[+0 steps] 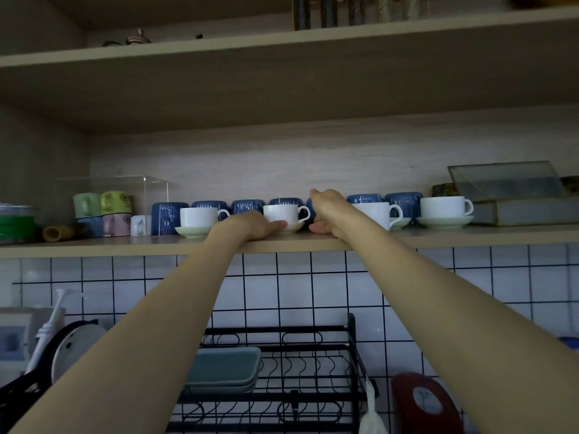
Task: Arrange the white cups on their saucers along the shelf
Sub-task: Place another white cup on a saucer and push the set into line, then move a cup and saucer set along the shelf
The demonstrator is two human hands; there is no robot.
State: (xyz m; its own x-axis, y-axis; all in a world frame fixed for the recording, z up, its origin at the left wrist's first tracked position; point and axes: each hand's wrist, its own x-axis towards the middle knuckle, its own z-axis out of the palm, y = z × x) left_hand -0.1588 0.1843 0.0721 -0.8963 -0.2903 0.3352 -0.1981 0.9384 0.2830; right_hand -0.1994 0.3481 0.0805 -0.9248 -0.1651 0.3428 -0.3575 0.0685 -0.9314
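Both forearms reach up to the shelf [438, 238] | left hand [250, 227] pinches second saucer [293, 227]; cup [283, 213] on it | right hand [329, 211] loosely spread beside it, holding nothing | four white cups in row

Behind stands a row of upturned blue mugs [247, 205], a glass box [513, 195] at right, pastel mugs [103, 203] stacked left, and a black dish rack [282, 371] below.

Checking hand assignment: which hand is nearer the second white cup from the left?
Left. The left hand touches the saucer under the second white cup; the right hand is just to that cup's right.
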